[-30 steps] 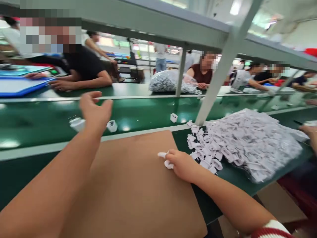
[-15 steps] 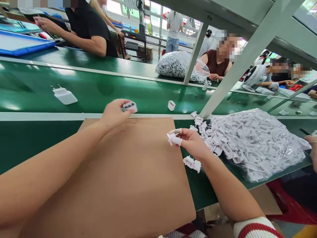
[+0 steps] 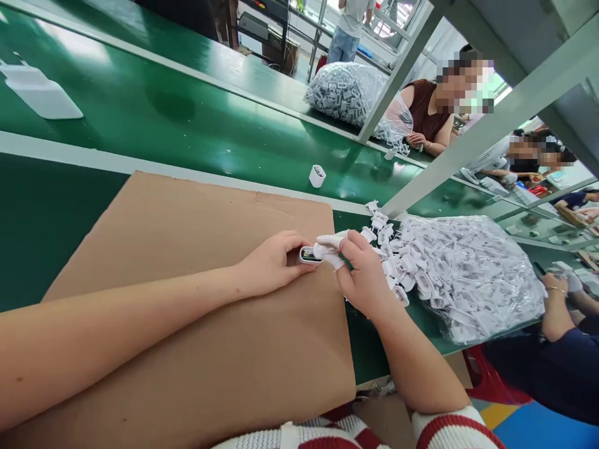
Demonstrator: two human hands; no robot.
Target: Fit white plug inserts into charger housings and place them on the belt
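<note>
My left hand (image 3: 274, 262) is closed round a small white charger shell (image 3: 309, 255), its open end facing right. My right hand (image 3: 360, 268), with white finger cots on the fingertips, pinches a small white plug part (image 3: 326, 252) right against that shell. Both hands meet above the right edge of a brown cardboard sheet (image 3: 187, 299) on the green bench. Just right of my right hand lies a big clear bag of white plug parts (image 3: 468, 274), with loose parts (image 3: 379, 227) spilled at its near end.
A green conveyor belt (image 3: 187, 125) runs behind the cardboard, carrying a white charger shell (image 3: 317, 176) and a white charger (image 3: 40, 93) at far left. A grey frame post (image 3: 468, 140) slants up. Another bag of parts (image 3: 350, 96) and a seated person are across; a person's hand (image 3: 559, 293) at right.
My left hand came back from the belt with the white shell and moved right to meet my right hand over the cardboard. The view tilted down.
</note>
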